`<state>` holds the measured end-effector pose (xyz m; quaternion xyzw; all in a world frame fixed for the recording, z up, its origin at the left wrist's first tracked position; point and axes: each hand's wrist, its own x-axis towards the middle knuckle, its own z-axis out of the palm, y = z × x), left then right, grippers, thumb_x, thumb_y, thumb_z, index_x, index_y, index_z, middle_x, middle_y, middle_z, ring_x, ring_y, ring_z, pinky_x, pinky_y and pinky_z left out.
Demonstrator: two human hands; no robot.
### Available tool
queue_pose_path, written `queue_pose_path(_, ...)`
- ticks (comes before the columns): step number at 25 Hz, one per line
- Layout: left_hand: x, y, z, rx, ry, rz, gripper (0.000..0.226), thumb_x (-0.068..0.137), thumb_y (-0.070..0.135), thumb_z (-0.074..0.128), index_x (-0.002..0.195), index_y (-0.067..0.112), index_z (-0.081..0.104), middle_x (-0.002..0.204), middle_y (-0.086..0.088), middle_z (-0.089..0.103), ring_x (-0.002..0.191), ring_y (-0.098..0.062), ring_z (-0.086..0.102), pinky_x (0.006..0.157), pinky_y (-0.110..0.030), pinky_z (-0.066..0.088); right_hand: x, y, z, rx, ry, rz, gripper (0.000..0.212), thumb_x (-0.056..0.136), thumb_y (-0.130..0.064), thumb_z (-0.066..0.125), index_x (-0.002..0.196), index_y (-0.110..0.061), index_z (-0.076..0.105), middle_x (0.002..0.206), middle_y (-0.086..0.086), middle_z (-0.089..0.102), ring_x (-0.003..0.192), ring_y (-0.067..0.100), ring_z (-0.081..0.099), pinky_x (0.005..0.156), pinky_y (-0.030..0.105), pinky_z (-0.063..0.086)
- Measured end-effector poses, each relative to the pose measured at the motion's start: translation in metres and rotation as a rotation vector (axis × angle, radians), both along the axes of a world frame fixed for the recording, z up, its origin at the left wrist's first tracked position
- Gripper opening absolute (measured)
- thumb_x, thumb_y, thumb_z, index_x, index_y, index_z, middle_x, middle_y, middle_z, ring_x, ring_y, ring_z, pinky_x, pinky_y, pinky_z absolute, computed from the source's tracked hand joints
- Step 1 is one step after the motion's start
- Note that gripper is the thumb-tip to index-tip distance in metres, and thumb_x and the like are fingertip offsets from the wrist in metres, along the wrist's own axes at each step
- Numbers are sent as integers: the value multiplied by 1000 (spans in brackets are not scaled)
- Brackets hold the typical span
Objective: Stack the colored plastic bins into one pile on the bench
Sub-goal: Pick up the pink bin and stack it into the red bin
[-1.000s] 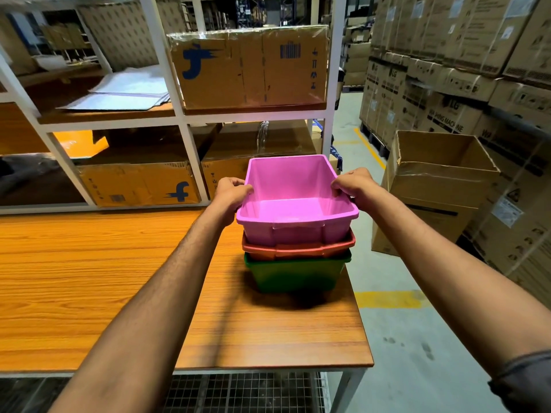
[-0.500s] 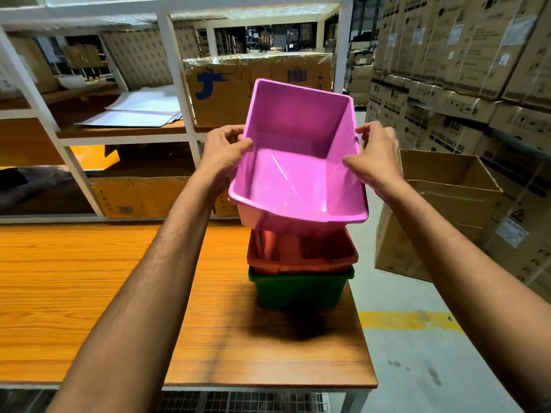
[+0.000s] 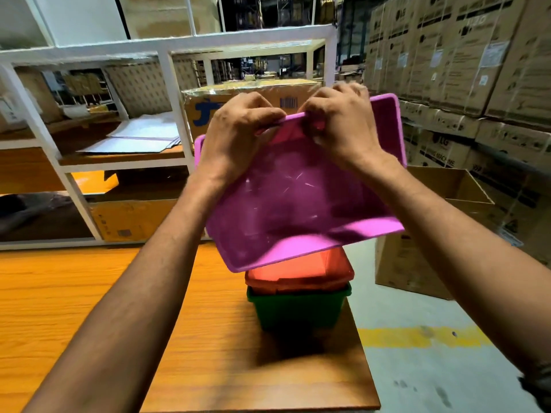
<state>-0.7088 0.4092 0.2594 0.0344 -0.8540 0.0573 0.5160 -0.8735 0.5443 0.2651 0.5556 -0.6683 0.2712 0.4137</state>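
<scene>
I hold a pink plastic bin (image 3: 298,204) in the air, tipped steeply so its opening faces me. My left hand (image 3: 238,138) and my right hand (image 3: 337,126) both grip its upper far rim, close together. Below it an orange-red bin (image 3: 301,272) sits nested in a green bin (image 3: 298,308) near the right end of the wooden bench (image 3: 89,308). The pink bin's lower edge hangs just over the orange-red bin and hides part of its inside.
White shelving (image 3: 176,114) with cardboard boxes and papers stands behind the bench. An open cardboard box (image 3: 432,234) sits on the floor to the right, before a wall of stacked cartons (image 3: 477,70). The bench's right edge is close beside the bins.
The pink bin has been lifted off the orange-red and green pile and tipped up toward me. Both hands slid from its side rims to its top rim.
</scene>
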Motion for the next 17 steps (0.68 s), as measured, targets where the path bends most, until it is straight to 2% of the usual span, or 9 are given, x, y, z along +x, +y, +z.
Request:
queue_pose_path(2, -3, 2, -2, -33, 49, 35, 20, 90, 26, 71, 105, 16, 79, 98, -6, 72, 91, -27, 66, 75, -43, 53, -4, -1, -5, 16, -59, 47, 17, 83, -32, 63, 95, -23, 71, 98, 1, 72, 94, 32, 66, 77, 38, 40)
queue_pose_path(4, -5, 6, -4, 3, 94, 91, 23, 84, 22, 72, 106, 16, 77, 102, -7, 70, 97, -28, 65, 81, -44, 52, -3, 1, -14, -6, -161, 35, 20, 84, -32, 68, 102, -24, 67, 102, 0, 69, 94, 30, 66, 70, 36, 43)
queue_pose_path(7, -3, 19, -10, 82, 243, 210, 31, 84, 23, 69, 115, 20, 71, 111, -5, 67, 105, -28, 62, 89, -40, 48, -2, 5, -25, -163, -350, -51, 23, 83, -25, 67, 106, -27, 65, 105, -3, 70, 99, 28, 66, 70, 32, 40)
queue_pose_path(9, 1, 28, -22, 143, 346, 292, 32, 85, 25, 66, 117, 25, 70, 113, 0, 66, 107, -25, 59, 89, -32, 41, -5, 7, -29, -266, -572, -108, 24, 79, -21, 64, 102, -26, 64, 100, -5, 73, 98, 26, 66, 72, 32, 41)
queue_pose_path(13, 7, 26, -66, 288, 414, 423, 33, 84, 23, 65, 117, 26, 68, 117, -2, 61, 110, -24, 57, 91, -32, 40, -12, 8, -44, -350, -849, -153, 20, 81, -37, 68, 95, -23, 64, 85, -11, 68, 89, 19, 64, 70, 30, 37)
queue_pose_path(15, 8, 20, -83, 420, 439, 365, 40, 83, 20, 65, 123, 20, 64, 123, -8, 55, 110, -25, 57, 93, -33, 46, -13, 9, -54, -367, -947, -160, 25, 84, -45, 70, 94, -23, 65, 84, -13, 64, 86, 17, 60, 72, 28, 35)
queue_pose_path(17, 8, 20, -89, 541, 465, 237, 48, 84, 14, 65, 131, 12, 56, 128, -12, 48, 103, -23, 59, 92, -27, 48, -16, 7, -66, -370, -1015, -140, 22, 84, -44, 71, 92, -24, 65, 85, -13, 63, 87, 18, 61, 73, 28, 37)
